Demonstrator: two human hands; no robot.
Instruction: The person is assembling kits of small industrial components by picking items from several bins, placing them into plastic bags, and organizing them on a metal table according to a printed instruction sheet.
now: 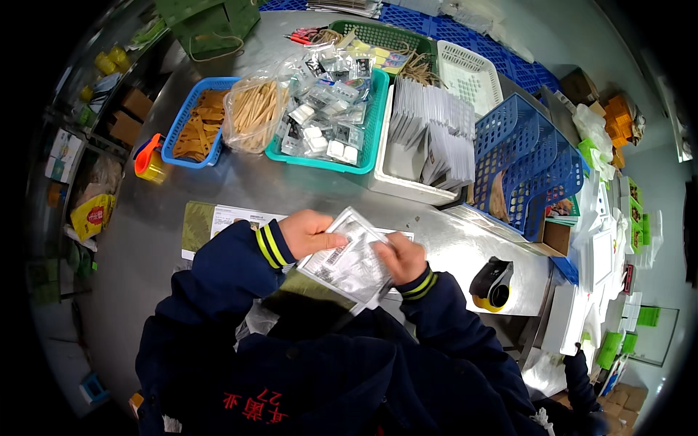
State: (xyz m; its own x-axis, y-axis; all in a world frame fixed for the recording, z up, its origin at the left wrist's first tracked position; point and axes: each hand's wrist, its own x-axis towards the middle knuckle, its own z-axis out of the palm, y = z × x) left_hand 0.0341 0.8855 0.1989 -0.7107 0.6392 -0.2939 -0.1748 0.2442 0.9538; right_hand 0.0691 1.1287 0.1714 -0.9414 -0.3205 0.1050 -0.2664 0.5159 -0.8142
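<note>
Both my hands are closed on one flat, silvery-white plastic packet (349, 267) with a small barcode label, tilted in front of my chest. My left hand (309, 234) pinches its upper left edge, thumb on top. At the right edge my right hand (402, 259) grips it, the thumb lying over the face. Beneath the packet is a dark green printed sheet (304, 292), partly covered by it. A green and white printed leaflet (200, 224) lies on the steel table just beyond my left sleeve.
Along the far side stand a blue basket of brown strips (169, 149), a bag of wooden sticks (254, 109), a teal basket (320, 166) of small packets, a white box (414, 190) of upright packets and a blue rack (520, 145). A black tape dispenser (494, 280) sits right.
</note>
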